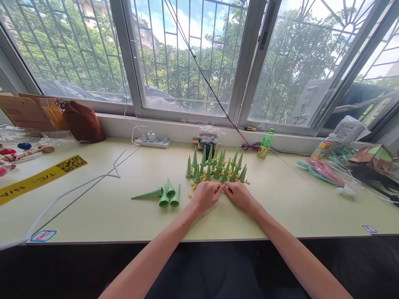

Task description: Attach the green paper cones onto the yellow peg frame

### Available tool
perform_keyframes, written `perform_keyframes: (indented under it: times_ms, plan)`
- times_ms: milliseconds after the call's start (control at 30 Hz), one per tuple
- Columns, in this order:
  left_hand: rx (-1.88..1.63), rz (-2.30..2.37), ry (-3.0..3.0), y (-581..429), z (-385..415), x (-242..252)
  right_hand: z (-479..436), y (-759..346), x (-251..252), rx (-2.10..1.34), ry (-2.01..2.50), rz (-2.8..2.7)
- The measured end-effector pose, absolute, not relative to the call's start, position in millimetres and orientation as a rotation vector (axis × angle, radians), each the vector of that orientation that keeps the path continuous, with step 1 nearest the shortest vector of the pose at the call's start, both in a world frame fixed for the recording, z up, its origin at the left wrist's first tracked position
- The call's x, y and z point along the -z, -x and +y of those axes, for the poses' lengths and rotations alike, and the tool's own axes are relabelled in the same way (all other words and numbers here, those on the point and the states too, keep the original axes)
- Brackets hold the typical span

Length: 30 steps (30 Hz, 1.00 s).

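just beyond left hand [207, 196], right hand [240, 195]: upright green cones [219, 165]; grips curled, cannot tell if pinching

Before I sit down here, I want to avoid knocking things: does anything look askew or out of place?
Yes, slightly. One green cone lies on its side, pointing left, unlike the upright cones clustered beyond the hands. Small yellow pieces lie loose beside the left hand, looking scattered.
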<state>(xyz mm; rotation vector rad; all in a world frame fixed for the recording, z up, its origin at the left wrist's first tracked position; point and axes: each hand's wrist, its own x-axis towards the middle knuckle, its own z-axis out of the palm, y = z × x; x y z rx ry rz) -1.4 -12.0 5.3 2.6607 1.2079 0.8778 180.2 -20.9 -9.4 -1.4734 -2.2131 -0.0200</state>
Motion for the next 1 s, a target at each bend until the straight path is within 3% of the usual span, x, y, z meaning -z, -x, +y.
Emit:
perform_keyframes:
  times_ms: [200, 467, 767, 1000]
  plan:
    - [-0.856, 1.562, -2.571, 17.4, -5.3, -26.4, -21.9, -175.5, 12.6, -0.052, 1.377, -2.126]
    - [-0.407, 2.008, -2.281, 78.9, 18.2, -56.9, -24.0, -170.1, 15.0, -0.086, 1.275, -2.186]
    - [-0.304, 1.897, -2.101, 175.0, 23.1, -81.4, -23.3, -168.1, 14.9, -0.061, 1.251, -2.179]
    - [-0.171, 1.730, -1.977, 187.0, -2.0, -71.8, -23.2, -167.1, 15.0, -0.076, 1.267, -2.179]
